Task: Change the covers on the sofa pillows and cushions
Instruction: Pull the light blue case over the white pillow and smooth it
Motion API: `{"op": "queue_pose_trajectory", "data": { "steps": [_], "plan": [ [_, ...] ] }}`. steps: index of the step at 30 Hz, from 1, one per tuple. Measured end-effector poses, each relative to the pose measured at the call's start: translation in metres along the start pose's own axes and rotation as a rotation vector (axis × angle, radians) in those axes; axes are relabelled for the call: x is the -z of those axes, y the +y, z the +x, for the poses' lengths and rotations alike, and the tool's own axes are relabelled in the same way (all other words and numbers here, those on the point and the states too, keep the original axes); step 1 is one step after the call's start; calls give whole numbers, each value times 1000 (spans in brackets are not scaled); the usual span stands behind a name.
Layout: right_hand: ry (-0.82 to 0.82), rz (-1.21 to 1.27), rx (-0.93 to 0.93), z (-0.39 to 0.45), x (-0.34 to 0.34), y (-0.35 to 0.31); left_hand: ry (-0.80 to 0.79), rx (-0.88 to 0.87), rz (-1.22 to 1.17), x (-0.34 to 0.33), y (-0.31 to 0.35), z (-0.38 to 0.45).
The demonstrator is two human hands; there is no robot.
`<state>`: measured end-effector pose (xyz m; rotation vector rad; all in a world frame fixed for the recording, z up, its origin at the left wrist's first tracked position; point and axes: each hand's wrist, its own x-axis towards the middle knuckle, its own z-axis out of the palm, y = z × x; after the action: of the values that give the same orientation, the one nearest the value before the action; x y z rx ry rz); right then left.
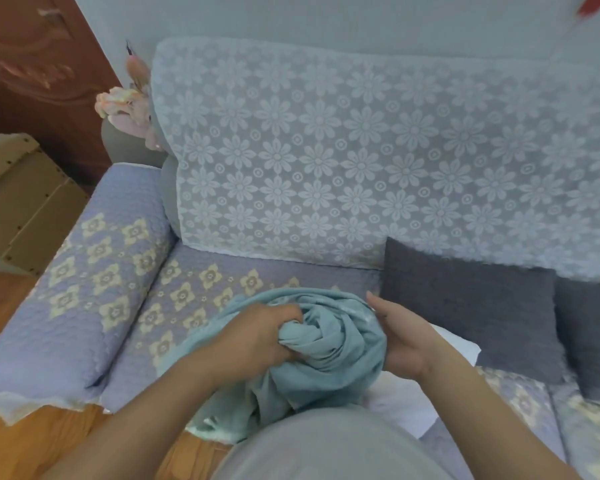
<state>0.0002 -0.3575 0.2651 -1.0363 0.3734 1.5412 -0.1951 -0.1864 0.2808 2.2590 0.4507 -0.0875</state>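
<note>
The left hand [257,336] clenches the bunched teal fabric cover [329,344] while the right hand [400,336] cups its side with fingers nearly straight, so twisted folds could jam over the white pillow insert [413,400].

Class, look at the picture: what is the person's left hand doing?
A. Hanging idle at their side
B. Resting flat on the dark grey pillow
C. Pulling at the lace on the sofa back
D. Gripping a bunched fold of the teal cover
D: the left hand has its fingers curled in a grip on the bunched teal cover, well clear of the dark grey pillow.
</note>
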Motion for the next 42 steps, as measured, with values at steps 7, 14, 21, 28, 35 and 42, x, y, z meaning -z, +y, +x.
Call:
{"op": "queue_pose_trajectory", "data": {
  "steps": [7,14,21,28,35,42],
  "plan": [
    [464,123,60,22,72,-4,-77,-153,19,-9,31,-1],
    [952,-544,344,19,96,6,548,-343,52,36,41,23],
    [1126,-1188,387,9,113,-51,394,-540,106,36,81,26],
    [-140,-1332,677,-94,-38,-56,276,-575,107,34,113,75],
    [329,-931,1006,-68,11,-43,437,-118,-122,26,90,57],
    [323,-540,948,-72,56,-53,402,850,-970,-21,-25,24]
  ]
}}
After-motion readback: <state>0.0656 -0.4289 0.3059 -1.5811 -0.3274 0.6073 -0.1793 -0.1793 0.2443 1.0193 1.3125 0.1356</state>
